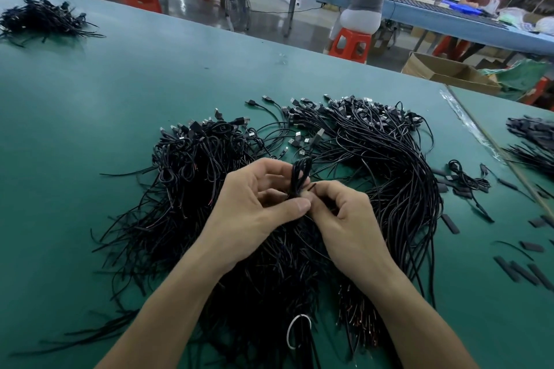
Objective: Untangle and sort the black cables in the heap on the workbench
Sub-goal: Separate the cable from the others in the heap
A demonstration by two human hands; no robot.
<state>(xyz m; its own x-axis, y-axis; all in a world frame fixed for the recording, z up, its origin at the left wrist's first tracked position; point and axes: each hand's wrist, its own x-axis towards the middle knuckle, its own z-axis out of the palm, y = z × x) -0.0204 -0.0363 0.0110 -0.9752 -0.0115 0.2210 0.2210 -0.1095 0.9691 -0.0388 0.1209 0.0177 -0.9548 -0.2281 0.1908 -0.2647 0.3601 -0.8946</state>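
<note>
Here, left hand (254,210), right hand (347,219) pinch looped cable (301,171) above heap (186,189); cable ends hidden between them.

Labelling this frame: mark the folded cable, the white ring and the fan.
folded cable (300,174), head view, on its looped top.
white ring (288,334), head view, on its left arc.
fan (238,3), head view, on its grille.

cable heap (299,189) mid-workbench (120,93), smaller bundle (39,19) far left behind

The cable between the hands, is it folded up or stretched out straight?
Folded. The cable rises as a doubled loop while the left hand and right hand pinch its base.
</note>
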